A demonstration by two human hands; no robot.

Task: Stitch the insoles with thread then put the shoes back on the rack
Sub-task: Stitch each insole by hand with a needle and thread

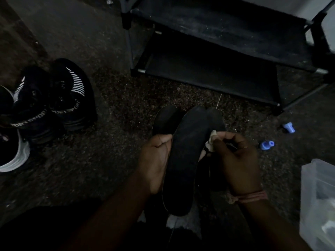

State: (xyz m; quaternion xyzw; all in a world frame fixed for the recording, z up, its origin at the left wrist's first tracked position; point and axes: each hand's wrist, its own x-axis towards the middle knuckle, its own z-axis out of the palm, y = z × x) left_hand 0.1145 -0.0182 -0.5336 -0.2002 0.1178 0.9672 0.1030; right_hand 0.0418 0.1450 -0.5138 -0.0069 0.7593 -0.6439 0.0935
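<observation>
The left hand (pixel 157 161) grips the long edge of a dark insole (pixel 186 160), thumb curled over the top face and the other fingers hidden beneath it, so the insole stands out from the palm with its toe end pointing away from the person. Under those fingers and fanning out past the thumb lie more dark insoles (pixel 165 118), one to the left of the held one and another showing at its right edge. The right hand (pixel 239 160) is closed in a pinch at the right rim of the held insole, fingertips pressed together on a small pale scrap (pixel 212 137) and something dark and thin; whether a needle sits in that pinch cannot be told in the dim light. A thin pale line, perhaps thread (pixel 219 100), rises beyond the fingertips toward the rack (pixel 226 51), whose two black shelves stand well beyond both hands. A pink band (pixel 253 196) circles the right wrist. Two blue caps (pixel 267 145) lie on the carpet just to the right of the right knuckles, and a clear plastic box (pixel 319 205) sits farther right. Far to the left of the left hand stand black shoes (pixel 54 100) marked SPORT
</observation>
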